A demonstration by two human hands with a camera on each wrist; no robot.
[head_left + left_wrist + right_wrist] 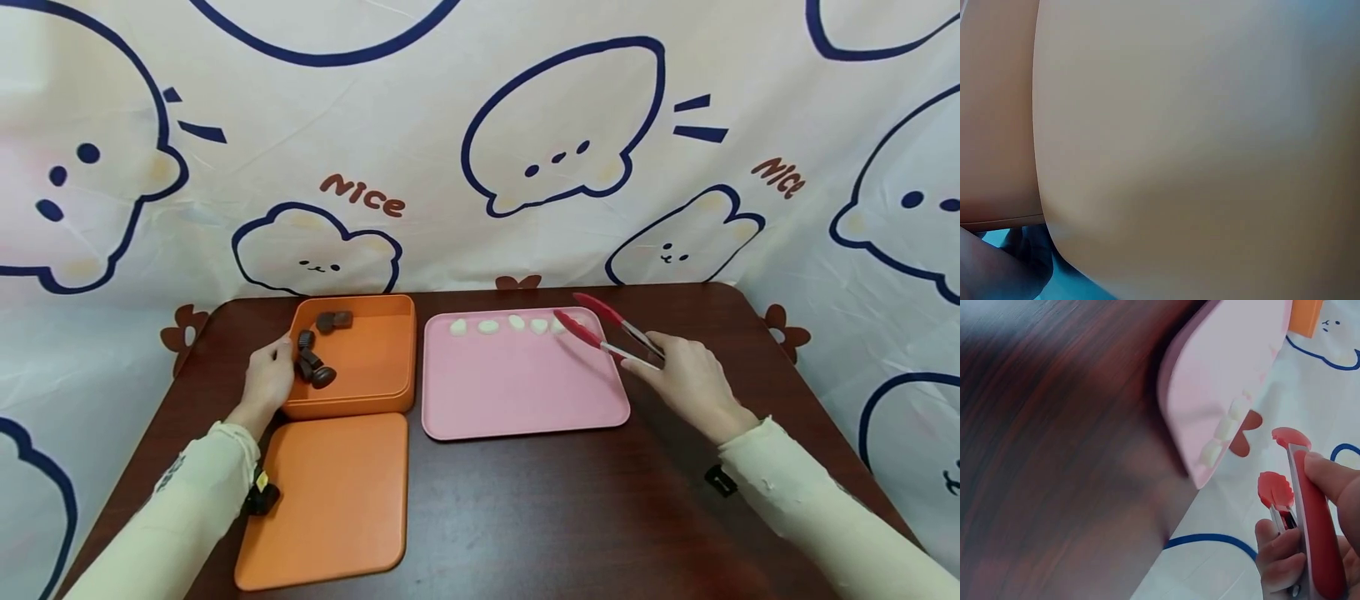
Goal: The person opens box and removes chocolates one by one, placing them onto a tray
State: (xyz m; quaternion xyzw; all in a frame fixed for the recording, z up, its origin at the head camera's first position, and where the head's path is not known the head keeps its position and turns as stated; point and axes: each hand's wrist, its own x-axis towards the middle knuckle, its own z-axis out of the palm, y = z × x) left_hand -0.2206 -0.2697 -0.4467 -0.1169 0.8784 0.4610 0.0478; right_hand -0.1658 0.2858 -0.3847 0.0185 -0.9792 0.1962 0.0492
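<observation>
At the left side of an orange box (375, 350), my left hand (268, 379) grips its wall near the rim. Several dark brown chocolate-like pieces (324, 377) lie in the left part of the box. My right hand (690, 385) holds metal tongs (622, 329) with red tips, which stand apart with nothing between them. The tips hover around the far right corner of a pink tray (525, 383). Along the tray's far edge sit several small white pieces (488, 327) in a row. The right wrist view shows the thumb on the red handle (1319, 531).
A flat orange lid (330, 500) lies on the dark wooden table (540, 517), in front of the box. Behind the table hangs a white printed cloth (435, 117), which also closes both sides.
</observation>
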